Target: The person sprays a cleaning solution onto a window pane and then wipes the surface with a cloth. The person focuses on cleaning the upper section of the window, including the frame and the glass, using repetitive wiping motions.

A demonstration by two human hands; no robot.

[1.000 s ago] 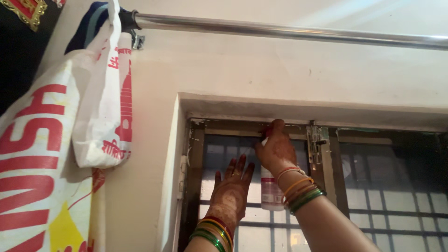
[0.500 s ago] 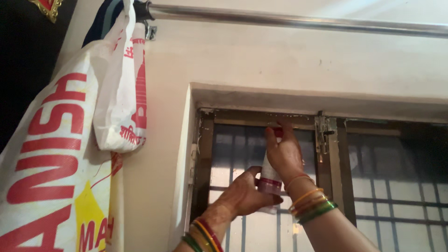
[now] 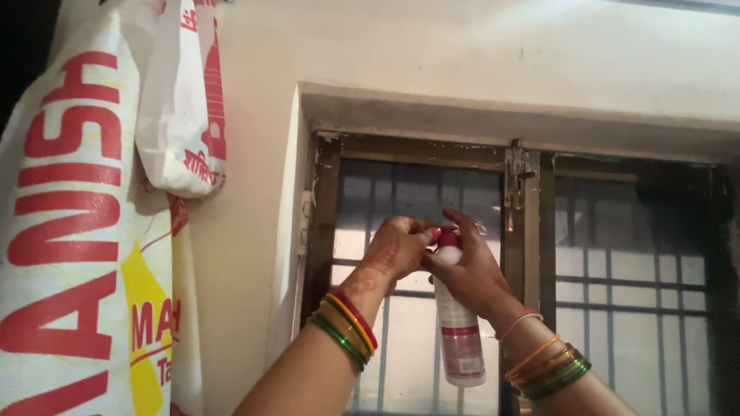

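A white spray bottle (image 3: 458, 331) with a pink label band and a dark red nozzle cap hangs upright in front of a window pane. My right hand (image 3: 474, 270) grips its neck from the right. My left hand (image 3: 397, 248) comes in from the left, with its fingertips pinching the nozzle at the top of the bottle. Both wrists carry several coloured bangles. The bottle's base shows below my hands, at the level of my forearms.
A wooden-framed window (image 3: 432, 154) with a grille and a metal latch (image 3: 515, 173) fills the wall recess. White plastic carrier bags (image 3: 92, 231) with red print hang on the left against the cream wall (image 3: 462, 54).
Both hands and the bottle have come down from the top of the window frame. My left hand, open a second ago, now holds the nozzle. The view has shifted lower and left.
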